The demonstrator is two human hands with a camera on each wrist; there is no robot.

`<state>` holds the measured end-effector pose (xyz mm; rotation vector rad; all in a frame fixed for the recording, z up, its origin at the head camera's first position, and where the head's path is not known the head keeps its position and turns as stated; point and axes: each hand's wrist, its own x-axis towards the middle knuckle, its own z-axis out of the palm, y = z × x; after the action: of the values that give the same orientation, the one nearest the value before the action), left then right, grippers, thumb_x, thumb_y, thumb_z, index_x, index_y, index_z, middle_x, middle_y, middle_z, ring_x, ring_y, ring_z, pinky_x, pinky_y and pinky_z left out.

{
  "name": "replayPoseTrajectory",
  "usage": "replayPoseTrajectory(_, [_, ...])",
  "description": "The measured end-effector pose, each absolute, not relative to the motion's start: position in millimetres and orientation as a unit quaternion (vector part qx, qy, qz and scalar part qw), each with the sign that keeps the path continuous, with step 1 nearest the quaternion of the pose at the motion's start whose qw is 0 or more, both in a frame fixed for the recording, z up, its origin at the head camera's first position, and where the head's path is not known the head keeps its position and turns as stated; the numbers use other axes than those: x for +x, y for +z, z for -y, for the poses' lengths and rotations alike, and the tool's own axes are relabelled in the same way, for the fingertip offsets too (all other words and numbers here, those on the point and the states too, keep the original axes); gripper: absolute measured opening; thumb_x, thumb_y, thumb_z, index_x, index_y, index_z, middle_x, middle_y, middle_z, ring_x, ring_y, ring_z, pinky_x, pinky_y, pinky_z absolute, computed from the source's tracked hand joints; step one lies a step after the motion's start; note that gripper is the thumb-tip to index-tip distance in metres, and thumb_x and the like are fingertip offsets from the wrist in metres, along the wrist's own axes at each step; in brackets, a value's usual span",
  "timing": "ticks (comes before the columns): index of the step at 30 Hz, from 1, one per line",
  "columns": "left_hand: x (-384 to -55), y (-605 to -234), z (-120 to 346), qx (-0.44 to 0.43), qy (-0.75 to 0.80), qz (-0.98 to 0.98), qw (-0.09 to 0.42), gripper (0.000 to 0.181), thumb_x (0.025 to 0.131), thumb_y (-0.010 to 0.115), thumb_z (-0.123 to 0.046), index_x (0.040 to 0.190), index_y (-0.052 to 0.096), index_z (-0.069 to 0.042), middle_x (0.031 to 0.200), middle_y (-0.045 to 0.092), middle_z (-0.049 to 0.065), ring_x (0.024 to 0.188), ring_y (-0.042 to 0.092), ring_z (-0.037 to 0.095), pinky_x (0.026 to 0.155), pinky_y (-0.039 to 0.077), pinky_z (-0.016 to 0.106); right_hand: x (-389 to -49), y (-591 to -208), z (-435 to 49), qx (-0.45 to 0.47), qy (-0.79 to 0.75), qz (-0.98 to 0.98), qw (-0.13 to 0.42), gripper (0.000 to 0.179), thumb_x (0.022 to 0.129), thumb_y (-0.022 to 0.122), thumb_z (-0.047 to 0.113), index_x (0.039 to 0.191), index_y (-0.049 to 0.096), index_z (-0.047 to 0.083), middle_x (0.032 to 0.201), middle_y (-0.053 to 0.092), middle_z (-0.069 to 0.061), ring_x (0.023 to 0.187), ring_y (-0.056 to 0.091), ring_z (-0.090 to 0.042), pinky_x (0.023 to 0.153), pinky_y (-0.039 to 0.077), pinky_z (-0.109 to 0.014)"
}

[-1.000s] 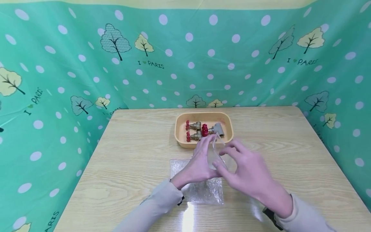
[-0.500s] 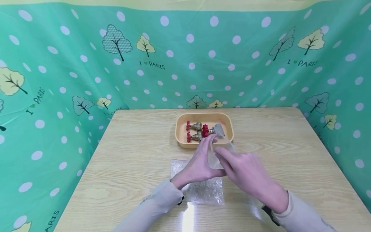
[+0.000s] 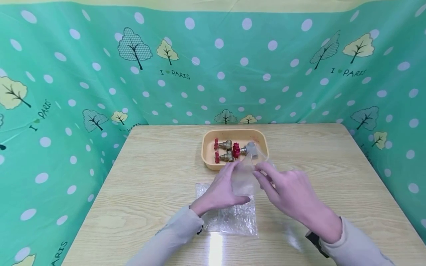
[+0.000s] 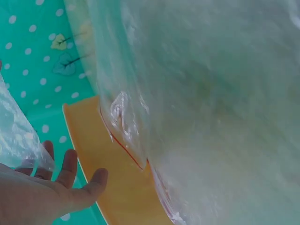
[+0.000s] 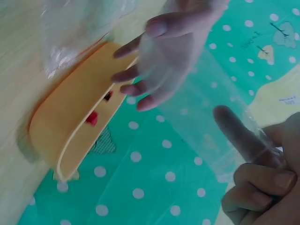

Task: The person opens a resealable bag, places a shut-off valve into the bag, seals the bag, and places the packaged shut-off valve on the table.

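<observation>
A clear plastic bag point(image 3: 244, 179) is held up between my two hands, just in front of the tray. My left hand point(image 3: 216, 192) has its fingers spread and thumb stretched out, with the bag against it; the right wrist view shows those left fingers point(image 5: 136, 86) straight behind the film. On the other side, my right hand point(image 3: 293, 192) pinches the bag's edge between thumb and forefinger, its other fingers curled in the right wrist view. Below the hands, clear zip bags point(image 3: 237, 221) lie flat on the table, a red zip line point(image 4: 126, 152) showing in the left wrist view.
Behind the hands stands a peach plastic tray point(image 3: 208, 165). In it lie two brass valves point(image 3: 224, 157) with red handwheels and a grey fitting point(image 3: 251, 148) with a red handwheel. A wooden table point(image 3: 149, 177) reaches back to a green dotted curtain point(image 3: 206, 85).
My right fingers, spread beside the bag a second ago, have reached to its edge and pinch it. My left hand has shifted slightly left, and the bag has spread wider between the hands.
</observation>
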<state>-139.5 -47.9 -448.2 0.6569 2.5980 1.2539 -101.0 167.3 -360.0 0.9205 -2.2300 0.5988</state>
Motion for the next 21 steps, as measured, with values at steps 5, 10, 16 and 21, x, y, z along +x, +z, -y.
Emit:
replayPoseTrajectory(5, [-140, -446, 50, 0.235, 0.415, -0.875, 0.085, 0.128, 0.069, 0.097, -0.041, 0.168, 0.021, -0.019, 0.170, 0.027, 0.002, 0.155, 0.026, 0.028, 0.119, 0.029, 0.064, -100, -361, -165, 0.337, 0.253, 0.863, 0.279, 0.015, 0.099, 0.070, 0.026, 0.100, 0.078, 0.014, 0.080, 0.074, 0.004, 0.069, 0.059, -0.010, 0.062, 0.049, -0.027])
replayPoseTrajectory(10, [-137, -434, 42, 0.244, 0.446, -0.857, 0.080, 0.131, 0.069, 0.094, -0.055, 0.169, 0.016, -0.024, 0.171, 0.024, -0.005, 0.157, 0.022, 0.025, 0.120, 0.025, 0.064, -105, -368, -156, 0.356, 0.229, 0.847, 0.322, 0.030, 0.107, 0.060, 0.031, 0.104, 0.080, 0.009, 0.090, 0.079, -0.003, 0.108, 0.067, -0.036, 0.096, 0.040, -0.066])
replayPoseTrajectory(16, [-135, -421, 32, 0.257, 0.507, -0.821, 0.052, 0.126, 0.070, 0.097, -0.045, 0.168, 0.020, -0.031, 0.164, 0.036, -0.011, 0.149, 0.036, 0.017, 0.118, 0.033, 0.059, -110, -377, -149, 0.388, 0.198, 0.827, 0.355, 0.043, 0.113, 0.048, 0.034, 0.099, 0.078, 0.007, 0.085, 0.079, -0.005, 0.102, 0.073, -0.033, 0.102, 0.039, -0.067])
replayPoseTrajectory(21, [-138, -421, 29, 0.278, 0.548, -0.788, 0.034, 0.108, 0.073, 0.096, -0.020, 0.162, 0.035, -0.018, 0.158, 0.048, 0.001, 0.143, 0.046, 0.019, 0.119, 0.036, 0.053, -110, -382, -147, 0.399, 0.207, 0.830, 0.329, 0.044, 0.109, 0.054, 0.042, 0.099, 0.078, 0.006, 0.093, 0.080, -0.008, 0.110, 0.070, -0.035, 0.109, 0.033, -0.068])
